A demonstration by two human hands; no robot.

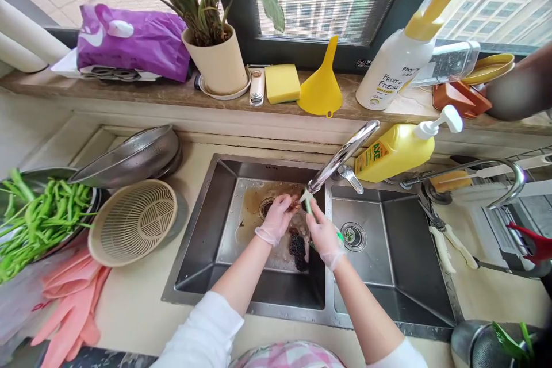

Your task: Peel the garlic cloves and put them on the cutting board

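Observation:
Thin clear gloves cover both of my hands over the left sink basin (228, 230). My left hand (277, 217) is closed, its fingertips pinching a small reddish-brown piece (295, 203) under the tap (345, 152). Close beside it, my right hand (324, 234) is wrapped around a slim green-and-white tool (307, 201); its exact kind is unclear, as my fingers hide most of it. Water runs from the spout onto the pieces between my hands. Below them on the basin floor lies a dark, bumpy clump (298, 250), in brownish water around the drain (266, 207).
The right basin (366, 264) adjoins on the right. Left stand a beige colander (133, 222), green peppers (38, 218) and pink rubber gloves (75, 305). Behind the tap leans a yellow soap bottle (394, 152). The sill holds a potted plant (218, 60) and a funnel (321, 92).

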